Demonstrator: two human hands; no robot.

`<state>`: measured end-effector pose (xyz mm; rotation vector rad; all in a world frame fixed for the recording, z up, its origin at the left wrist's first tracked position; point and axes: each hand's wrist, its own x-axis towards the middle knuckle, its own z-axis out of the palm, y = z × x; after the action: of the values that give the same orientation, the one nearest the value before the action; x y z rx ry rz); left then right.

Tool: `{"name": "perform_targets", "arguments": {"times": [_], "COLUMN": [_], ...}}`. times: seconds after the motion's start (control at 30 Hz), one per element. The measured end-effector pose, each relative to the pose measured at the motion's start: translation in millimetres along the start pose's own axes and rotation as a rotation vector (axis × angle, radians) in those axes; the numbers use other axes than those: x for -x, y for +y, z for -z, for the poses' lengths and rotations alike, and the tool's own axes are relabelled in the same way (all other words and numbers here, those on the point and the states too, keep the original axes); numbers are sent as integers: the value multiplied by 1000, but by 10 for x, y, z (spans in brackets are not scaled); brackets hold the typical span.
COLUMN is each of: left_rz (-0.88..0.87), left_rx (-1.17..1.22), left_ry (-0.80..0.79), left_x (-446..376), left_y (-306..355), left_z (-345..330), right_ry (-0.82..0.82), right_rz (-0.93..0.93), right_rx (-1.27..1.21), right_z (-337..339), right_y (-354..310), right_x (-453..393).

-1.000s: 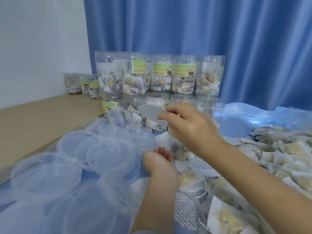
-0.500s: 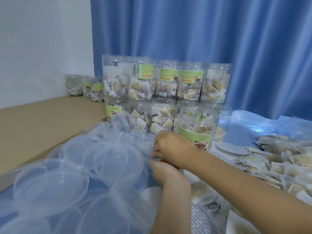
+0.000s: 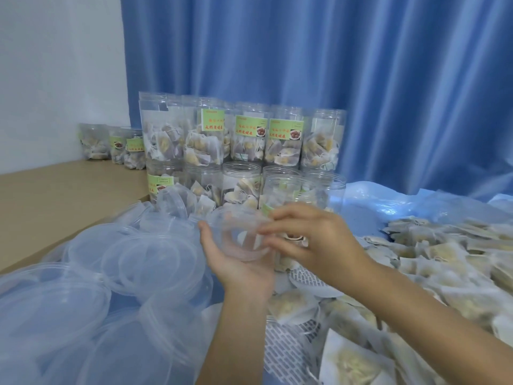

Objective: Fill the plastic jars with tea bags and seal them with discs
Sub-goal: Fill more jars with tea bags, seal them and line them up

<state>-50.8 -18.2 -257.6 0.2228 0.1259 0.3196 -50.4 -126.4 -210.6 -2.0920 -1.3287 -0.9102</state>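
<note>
A clear plastic lid [image 3: 241, 237] lies in my left hand [image 3: 241, 269], which is turned palm up with the thumb against the lid's left rim. My right hand [image 3: 316, 240] reaches in from the right and pinches the lid's right edge with its fingertips. Just behind both hands stands an open-topped jar [image 3: 294, 194] holding tea bags. Further back, filled labelled jars [image 3: 236, 137] are stacked in two rows. Loose tea bags [image 3: 444, 254] lie heaped at the right.
A heap of clear lids [image 3: 138, 262] covers the left foreground on blue plastic sheeting. Three small filled jars [image 3: 113, 145] stand at the far left on the brown tabletop [image 3: 55, 195]. A white perforated tray [image 3: 283, 348] lies under the tea bags. A blue curtain hangs behind.
Both hands have risen from the pile with a clear lid between them. A second ago my right hand held a disc up by the jars; it no longer does.
</note>
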Motion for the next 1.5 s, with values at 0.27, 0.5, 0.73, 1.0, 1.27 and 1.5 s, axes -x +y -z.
{"name": "perform_targets", "arguments": {"times": [0.27, 0.5, 0.73, 1.0, 1.27, 1.5], "left_rz": [27, 90, 27, 51, 68, 47], "left_rx": [-11, -71, -170, -259, -334, -477], "left_ry": [-266, -240, -288, 89, 213, 189], "left_x": [60, 41, 17, -72, -118, -147], "left_y": [22, 8, 7, -14, -21, -92], "left_z": [-57, -39, -40, 68, 58, 17], "right_ry": [27, 23, -51, 282, -258, -430], "right_rz": [-367, -329, -598, -337, -367, -458], "right_rx": [-157, 44, -294, -467, 342, 229], "right_z": [-7, -44, -8, 198, 323, 219], "right_y": [43, 44, 23, 104, 596, 661], "right_x": [-156, -65, -116, -201, -708, -564]}}
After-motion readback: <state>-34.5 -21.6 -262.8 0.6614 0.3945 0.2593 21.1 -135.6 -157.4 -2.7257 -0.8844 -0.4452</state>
